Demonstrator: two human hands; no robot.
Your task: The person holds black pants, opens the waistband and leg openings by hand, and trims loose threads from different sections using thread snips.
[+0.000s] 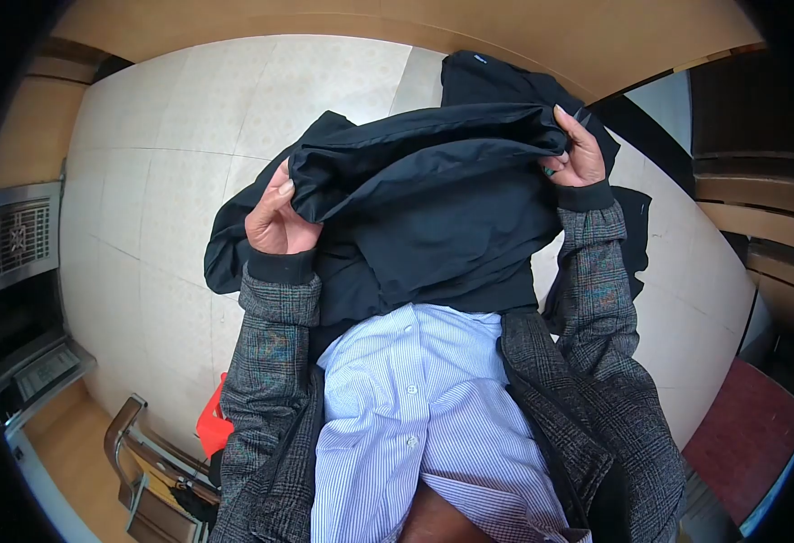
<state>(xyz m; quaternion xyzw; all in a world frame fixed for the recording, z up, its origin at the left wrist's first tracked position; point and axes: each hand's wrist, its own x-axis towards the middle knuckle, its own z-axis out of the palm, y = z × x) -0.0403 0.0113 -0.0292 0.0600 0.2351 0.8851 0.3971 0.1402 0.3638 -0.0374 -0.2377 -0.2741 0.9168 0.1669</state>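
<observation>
A black garment (451, 222) lies across my lap, its far edge raised and stretched between my two hands. My left hand (282, 217) pinches the edge at the left, thumb on top and the other fingers partly hidden by the fabric. At the right end, my right hand (580, 154) grips the same edge between thumb and fingers. Between the hands the cloth forms a long open fold. More black cloth (505, 81) spreads behind it toward the back right.
Pale floor tiles (171, 199) lie beyond the cloth. A metal-framed unit with a grille (19, 237) stands at the left. A metal chair frame (130, 434) and a red item (213, 418) are lower left. A dark red surface (748, 443) is lower right.
</observation>
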